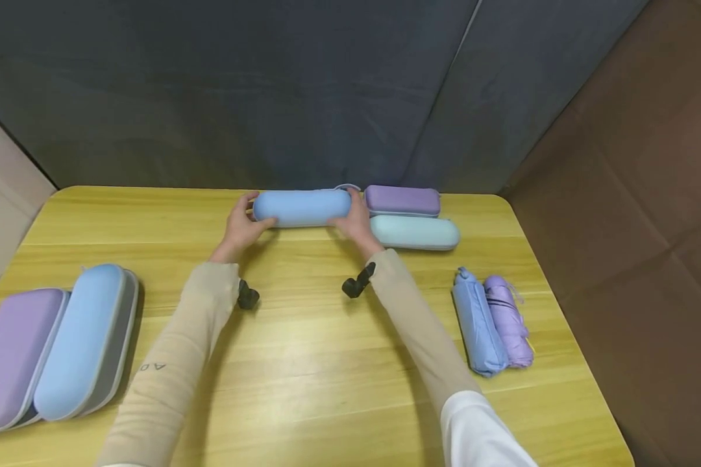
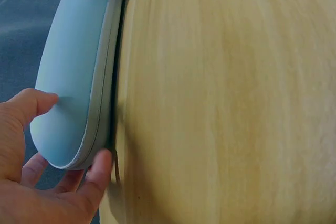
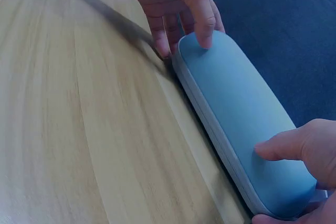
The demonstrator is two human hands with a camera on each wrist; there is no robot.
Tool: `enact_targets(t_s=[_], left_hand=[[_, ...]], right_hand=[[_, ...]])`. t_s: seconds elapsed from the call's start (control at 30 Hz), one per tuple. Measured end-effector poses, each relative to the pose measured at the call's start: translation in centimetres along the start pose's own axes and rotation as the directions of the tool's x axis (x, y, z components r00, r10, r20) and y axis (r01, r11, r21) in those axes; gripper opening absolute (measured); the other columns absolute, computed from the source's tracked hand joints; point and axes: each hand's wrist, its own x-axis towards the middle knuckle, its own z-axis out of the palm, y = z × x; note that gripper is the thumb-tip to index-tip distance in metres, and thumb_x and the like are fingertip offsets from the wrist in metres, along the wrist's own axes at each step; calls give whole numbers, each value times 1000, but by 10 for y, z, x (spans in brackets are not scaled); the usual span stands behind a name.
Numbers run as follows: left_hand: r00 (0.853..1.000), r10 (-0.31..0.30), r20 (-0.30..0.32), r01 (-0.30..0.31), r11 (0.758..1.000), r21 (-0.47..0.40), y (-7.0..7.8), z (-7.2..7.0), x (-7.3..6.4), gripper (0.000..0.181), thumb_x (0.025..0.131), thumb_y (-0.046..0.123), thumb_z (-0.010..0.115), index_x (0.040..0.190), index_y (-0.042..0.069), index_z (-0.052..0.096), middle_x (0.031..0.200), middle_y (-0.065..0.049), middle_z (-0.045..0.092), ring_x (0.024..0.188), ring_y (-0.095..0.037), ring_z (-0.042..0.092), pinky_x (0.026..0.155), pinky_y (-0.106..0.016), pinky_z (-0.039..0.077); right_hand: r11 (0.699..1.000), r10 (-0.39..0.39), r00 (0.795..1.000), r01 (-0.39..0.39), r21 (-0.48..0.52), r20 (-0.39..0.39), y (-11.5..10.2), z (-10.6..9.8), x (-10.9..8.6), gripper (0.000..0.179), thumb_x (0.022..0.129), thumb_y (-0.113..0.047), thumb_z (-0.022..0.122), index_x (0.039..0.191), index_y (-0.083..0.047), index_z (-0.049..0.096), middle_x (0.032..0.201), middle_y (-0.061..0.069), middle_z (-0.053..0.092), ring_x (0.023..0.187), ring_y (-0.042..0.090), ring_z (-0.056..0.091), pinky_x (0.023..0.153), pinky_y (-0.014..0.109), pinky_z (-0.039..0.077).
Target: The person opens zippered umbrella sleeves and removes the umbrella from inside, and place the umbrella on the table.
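Note:
A long light-blue zip case with rounded ends (image 1: 302,207) lies along the far edge of the table. My left hand (image 1: 242,228) grips its left end, the thumb on top in the left wrist view and the other fingers around the end. At the opposite end my right hand (image 1: 357,222) holds it, with the thumb (image 3: 281,148) pressed on the lid. Just beside that hand sit a purple case (image 1: 402,200) and, in front of it, a mint-green case (image 1: 415,232). The underside of the blue case is hidden.
Two larger cases, one purple (image 1: 17,357) and one blue (image 1: 82,344), stand at the left side. Toward the right lie a blue folded umbrella (image 1: 480,323) and a purple one (image 1: 509,324). A dark cloth wall (image 1: 239,97) rises behind the table (image 1: 304,363).

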Motion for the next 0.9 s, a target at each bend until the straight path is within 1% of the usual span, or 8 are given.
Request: enact_targets(t_s=[0.07,0.13,0.27,0.4,0.5,0.6,0.73,0.9], left_hand=[[1000,-7,-11,7,1000,-12,0,1,-1,70,84,5,64,144,1,27,136,-28,36,115,-39,43,96,-43,39],[1000,-15,-17,14,1000,-26,2,2,-3,70,84,4,64,144,2,28,136,-28,36,114,-39,43,95,-43,39],[999,-35,-21,34,999,-38,4,-2,-12,70,82,3,65,143,2,29,136,-28,35,114,-39,42,96,-45,39],[999,-33,-2,33,999,-20,2,-11,-22,69,82,2,66,141,0,30,136,-30,35,116,-42,41,99,-48,38],[1000,-21,22,22,1000,-8,1,-16,-33,68,82,1,66,140,-2,30,134,-32,34,117,-46,41,99,-50,37],[998,-30,46,30,1000,7,2,-18,-45,68,82,1,66,140,-3,29,134,-33,34,116,-47,40,98,-51,37],[994,-79,74,78,997,23,6,-19,-60,69,82,3,67,140,-3,29,136,-32,33,121,-46,37,99,-51,38],[983,-146,110,140,988,61,10,-20,-76,71,81,6,67,140,-2,29,138,-31,32,122,-44,35,98,-50,39]], right_hand=[[1000,3,1000,-3,4,6,1,0,1,81,72,-10,77,141,-2,34,143,16,39,131,30,34,107,34,31],[1000,-7,1000,7,6,-4,1,1,1,81,70,-10,78,139,-2,36,141,16,41,130,30,35,106,33,31],[1000,-27,1000,27,7,-12,0,5,-6,77,69,-10,79,136,-3,40,136,16,44,124,30,42,102,34,37],[999,-49,999,49,12,-2,-1,9,-18,72,70,-10,79,133,-5,44,133,17,46,121,29,45,98,36,40],[997,-79,997,79,-3,4,-1,10,-29,70,69,-11,80,130,-4,46,130,17,49,120,30,46,99,37,40],[996,-93,995,94,-9,18,0,9,-41,70,68,-13,81,129,-4,47,128,17,51,119,30,47,99,38,41],[996,-91,995,91,11,44,3,3,-58,72,69,-14,82,130,-5,47,128,18,50,119,31,46,98,41,41],[993,-119,988,117,27,99,10,-7,-79,70,72,-15,80,131,-5,46,131,18,48,121,32,45,98,45,41]])
